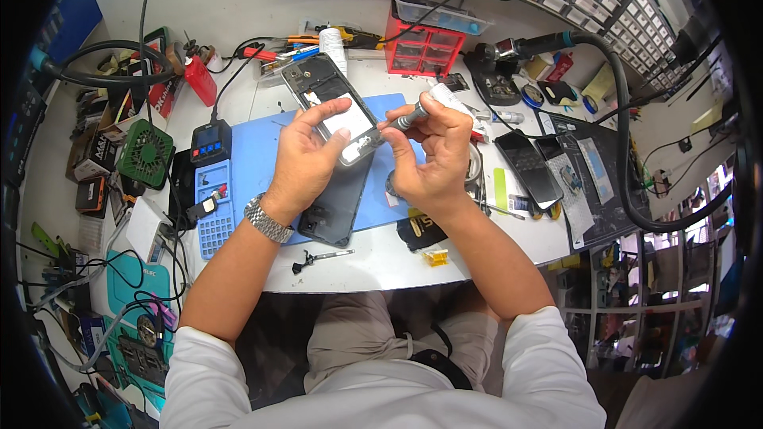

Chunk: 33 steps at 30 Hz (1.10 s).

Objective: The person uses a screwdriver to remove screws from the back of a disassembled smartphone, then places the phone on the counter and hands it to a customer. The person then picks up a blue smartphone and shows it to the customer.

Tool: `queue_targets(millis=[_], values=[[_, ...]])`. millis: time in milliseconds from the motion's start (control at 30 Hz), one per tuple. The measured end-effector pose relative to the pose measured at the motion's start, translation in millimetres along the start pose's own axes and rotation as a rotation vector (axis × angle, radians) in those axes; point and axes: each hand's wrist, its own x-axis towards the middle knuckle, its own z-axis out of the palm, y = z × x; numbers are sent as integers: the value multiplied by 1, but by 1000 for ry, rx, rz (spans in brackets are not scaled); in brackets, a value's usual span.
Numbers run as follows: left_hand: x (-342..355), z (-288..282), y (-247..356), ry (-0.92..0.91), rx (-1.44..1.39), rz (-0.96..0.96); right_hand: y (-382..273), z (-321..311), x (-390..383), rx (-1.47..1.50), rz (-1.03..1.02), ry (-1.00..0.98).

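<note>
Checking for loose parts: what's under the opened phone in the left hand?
A dark phone-shaped panel lies partly on the blue mat; its far end is hidden by the opened phone.

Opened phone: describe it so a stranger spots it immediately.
On the white bench lies a blue mat. Above it, the left hand holds the opened phone. Unlike the dark phone-shaped slab beneath, it shows bright white inside.

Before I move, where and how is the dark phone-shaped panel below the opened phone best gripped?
Probably by both long edges at the near end of the dark phone-shaped panel, fingers coming from the bench's front: it lies flat with that end uncovered, while the opened phone hides its far end. Avoid the small black part in front.
</note>
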Motion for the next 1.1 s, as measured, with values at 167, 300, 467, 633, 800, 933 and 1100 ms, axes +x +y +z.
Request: queue_targets(millis=[167,300,467,633,800,933,1100], values=[[-1,3,3,29,2,26,-3,0,5,64,49,63],[-3,5,0,68,-50,-1,-3,-9,10,-95,-49,80],[-6,-4,-9,80,-18,-23,-2,-8,6,56,108,36],[0,-5,-4,44,1,-53,-4,-16,5,-167,-67,76],[-6,16,15,29,95,37,-3,-15,8,40,55,63],[-13,28,26,120,87,6,3,-13,4,-149,-2,33],[-11,31,28,109,175,68,0,-13,5,182,158,59]])
